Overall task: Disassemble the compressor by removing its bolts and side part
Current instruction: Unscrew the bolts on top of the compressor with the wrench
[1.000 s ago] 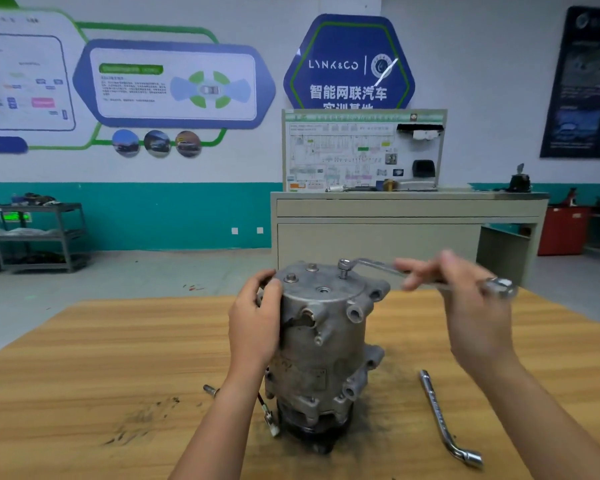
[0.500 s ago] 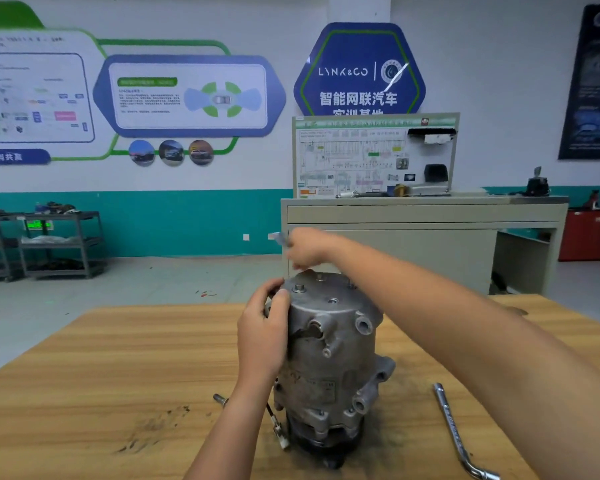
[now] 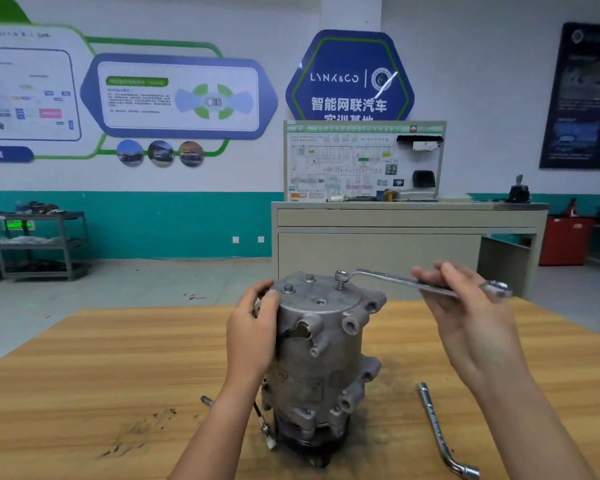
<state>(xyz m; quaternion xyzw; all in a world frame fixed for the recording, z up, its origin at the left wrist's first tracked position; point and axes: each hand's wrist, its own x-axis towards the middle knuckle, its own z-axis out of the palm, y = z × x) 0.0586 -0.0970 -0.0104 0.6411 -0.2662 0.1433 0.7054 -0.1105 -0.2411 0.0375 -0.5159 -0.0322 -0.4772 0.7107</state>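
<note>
My left hand [image 3: 253, 330] curls its fingers round the upright compressor [image 3: 319, 358], bracing it near the top; my right hand [image 3: 465, 306] pinches the wrench [image 3: 388, 280] handle, socket seated on a bolt [image 3: 341, 277] across the top face from my left fingertips. I'd press the socket down square, then pull in short, level arcs so it can't slip off

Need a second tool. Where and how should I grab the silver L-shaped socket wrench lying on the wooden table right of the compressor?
Take the silver L-shaped socket wrench by its straight shaft, mid-length, from above, pinching across it. It lies flat on the wooden table, bent socket end nearest you, clear of the grey metal compressor. Right hand holds a silver offset wrench.
</note>
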